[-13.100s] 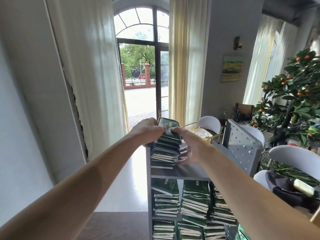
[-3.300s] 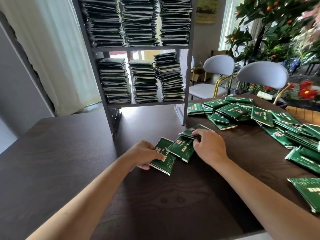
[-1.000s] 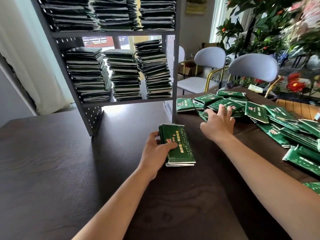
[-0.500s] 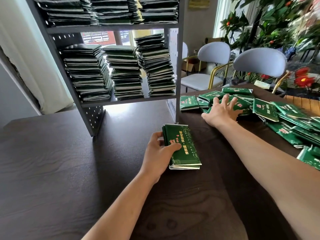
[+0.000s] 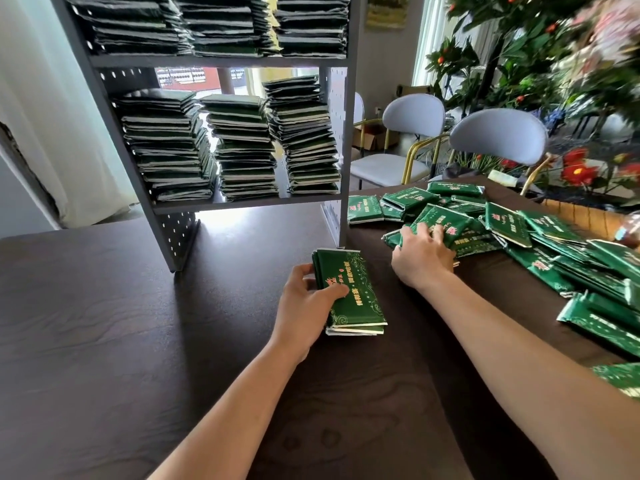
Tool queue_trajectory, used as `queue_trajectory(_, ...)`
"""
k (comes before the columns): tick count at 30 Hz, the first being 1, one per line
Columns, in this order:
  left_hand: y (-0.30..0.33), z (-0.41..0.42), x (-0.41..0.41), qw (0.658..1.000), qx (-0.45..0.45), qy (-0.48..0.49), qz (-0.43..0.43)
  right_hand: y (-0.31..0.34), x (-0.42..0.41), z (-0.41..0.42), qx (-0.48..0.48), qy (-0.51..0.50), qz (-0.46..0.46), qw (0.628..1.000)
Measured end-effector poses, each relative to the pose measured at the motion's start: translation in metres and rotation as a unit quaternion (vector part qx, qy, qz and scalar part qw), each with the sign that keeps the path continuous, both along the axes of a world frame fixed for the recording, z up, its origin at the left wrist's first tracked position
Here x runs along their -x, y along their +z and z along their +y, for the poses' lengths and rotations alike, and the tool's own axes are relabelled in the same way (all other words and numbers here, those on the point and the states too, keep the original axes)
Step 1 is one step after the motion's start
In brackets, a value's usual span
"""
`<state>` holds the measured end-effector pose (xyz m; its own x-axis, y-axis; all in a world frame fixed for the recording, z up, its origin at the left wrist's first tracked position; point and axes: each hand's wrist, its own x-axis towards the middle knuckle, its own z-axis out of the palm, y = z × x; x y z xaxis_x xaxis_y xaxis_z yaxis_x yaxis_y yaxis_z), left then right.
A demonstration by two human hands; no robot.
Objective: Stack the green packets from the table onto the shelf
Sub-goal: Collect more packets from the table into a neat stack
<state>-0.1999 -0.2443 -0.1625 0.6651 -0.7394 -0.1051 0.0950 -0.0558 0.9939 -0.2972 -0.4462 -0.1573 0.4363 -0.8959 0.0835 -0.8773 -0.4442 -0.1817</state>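
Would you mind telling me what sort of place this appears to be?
Probably a home or café dining room used for packing: a dark wooden table, grey chairs, potted plants, and a grey shelf stacked with green packets.

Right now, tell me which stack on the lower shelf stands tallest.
The right-hand stack: its top rises above the middle stack and left stack.
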Motion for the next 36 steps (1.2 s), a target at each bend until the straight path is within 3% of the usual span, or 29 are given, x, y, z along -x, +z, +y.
queue_trajectory(6, 0.007, 0.007, 0.006, 0.999, -0.011, 0.038, -0.028, 0.001, 0.020, 0.068, 0.011, 0.050, -0.008, 0.999)
queue_trajectory(11, 0.017, 0.022, -0.002, 0.997, -0.037, 0.051, -0.040, 0.008, 0.027, 0.121, -0.033, 0.127, -0.040, 0.991)
queue_trajectory(21, 0.027, 0.062, -0.036, 0.993, -0.067, 0.065, -0.068, 0.027, 0.025, 0.168, -0.056, 0.203, -0.103, 0.972)
queue_trajectory(28, 0.012, 0.076, -0.045, 0.993, -0.047, 0.082, -0.072, 0.034, -0.009, 0.159, -0.049, 0.227, -0.008, 0.973)
queue_trajectory(36, 0.000, 0.077, -0.050, 0.992, -0.041, 0.065, -0.095, 0.022, -0.009, 0.163, -0.051, 0.209, -0.142, 0.966)
